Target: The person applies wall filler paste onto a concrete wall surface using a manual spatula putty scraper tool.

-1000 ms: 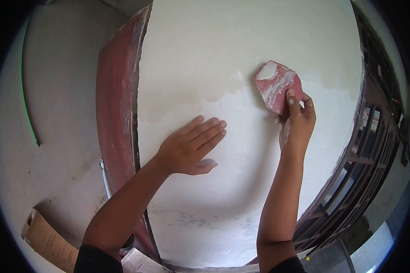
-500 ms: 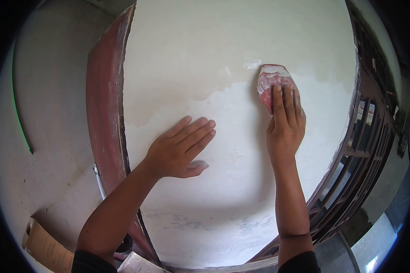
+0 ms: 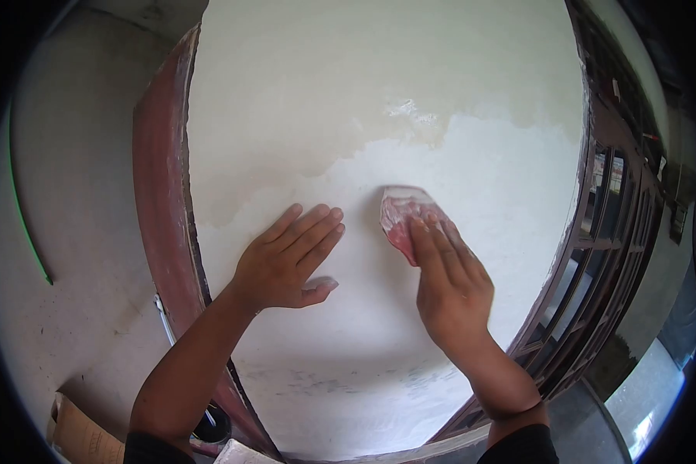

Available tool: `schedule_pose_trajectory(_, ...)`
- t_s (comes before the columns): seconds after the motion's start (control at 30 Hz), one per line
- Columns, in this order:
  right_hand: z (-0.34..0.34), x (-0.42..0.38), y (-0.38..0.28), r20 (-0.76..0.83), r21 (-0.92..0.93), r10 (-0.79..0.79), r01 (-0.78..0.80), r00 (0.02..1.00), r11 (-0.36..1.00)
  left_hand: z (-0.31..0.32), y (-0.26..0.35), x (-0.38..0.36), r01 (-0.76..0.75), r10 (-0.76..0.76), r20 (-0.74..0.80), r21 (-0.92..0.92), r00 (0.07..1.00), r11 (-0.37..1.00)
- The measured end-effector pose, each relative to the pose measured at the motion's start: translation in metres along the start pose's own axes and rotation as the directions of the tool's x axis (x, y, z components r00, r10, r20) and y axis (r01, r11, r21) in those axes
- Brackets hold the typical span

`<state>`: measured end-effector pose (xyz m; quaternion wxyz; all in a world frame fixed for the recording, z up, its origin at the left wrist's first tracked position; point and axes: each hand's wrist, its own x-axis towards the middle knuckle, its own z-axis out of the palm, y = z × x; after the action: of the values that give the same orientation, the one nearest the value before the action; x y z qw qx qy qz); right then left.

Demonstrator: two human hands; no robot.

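My right hand (image 3: 450, 280) presses a red, dust-whitened sanding sheet (image 3: 400, 213) flat against a pale plastered wall panel (image 3: 379, 93), fingers spread over its lower part. My left hand (image 3: 282, 259) lies flat and open on the same panel, a little to the left of the sheet, holding nothing. The panel is whiter below a ragged line and more cream-coloured above it.
A dark red frame edge (image 3: 158, 201) bounds the panel on the left. A dark wooden window grille (image 3: 607, 232) runs down the right side. A green line (image 3: 19, 209) marks the grey wall at far left. A cardboard piece (image 3: 81, 437) lies at bottom left.
My right hand has laid the sanding sheet flat on the wall and slid it down and to the left. My left hand stays flat on the wall.
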<state>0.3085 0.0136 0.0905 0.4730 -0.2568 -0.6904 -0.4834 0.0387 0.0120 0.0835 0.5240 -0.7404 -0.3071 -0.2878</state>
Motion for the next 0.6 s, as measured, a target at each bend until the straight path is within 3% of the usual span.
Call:
schedule_pose_trajectory(0.03, -0.012, 0.001, 0.004, -0.069, 0.133, 0.027, -0.018, 0.997, 0.991, 0.001, 0.0, 0.0, -0.005, 0.005, -0.009, -0.001, 1.0, 1.0)
schedule_pose_trajectory(0.07, -0.025, 0.006, 0.006, -0.08, 0.254, 0.166, -0.141, 0.983, 0.957, 0.001, 0.001, -0.001, -0.011, 0.011, -0.013, -0.007, 1.0, 1.0)
schedule_pose_trajectory(0.13, -0.022, 0.018, 0.018, 0.05, 0.631, 0.569, -0.468, 0.821, 0.619, 0.0, 0.0, -0.001, -0.004, 0.004, -0.006, -0.016, 1.0, 1.0)
schedule_pose_trajectory(0.2, -0.005, 0.035, 0.045, 0.132, 0.912, 0.611, -0.337, 0.78, 0.233, 0.0, 0.001, -0.001, 0.001, -0.001, 0.0, -0.03, 1.0, 1.0)
schedule_pose_trajectory(0.33, 0.017, 0.072, 0.063, 0.301, 0.93, 0.688, -0.363, 0.661, -0.058, -0.001, 0.001, 0.0, -0.011, 0.011, -0.032, -0.011, 0.999, 1.0)
schedule_pose_trajectory(0.47, 0.033, 0.086, 0.069, 0.372, 0.9, 0.615, -0.431, 0.695, -0.058, -0.001, 0.0, -0.001, -0.01, 0.01, -0.021, -0.017, 1.0, 1.0)
schedule_pose_trajectory(0.57, 0.036, 0.087, 0.069, 0.338, 0.73, 0.675, -0.636, 0.655, 0.251, -0.002, 0.0, -0.002, -0.009, 0.009, -0.011, -0.006, 1.0, 1.0)
schedule_pose_trajectory(0.6, 0.034, 0.088, 0.069, 0.337, 0.732, 0.675, -0.634, 0.656, 0.251, -0.001, -0.001, 0.0, -0.009, 0.009, -0.011, -0.003, 1.0, 1.0)
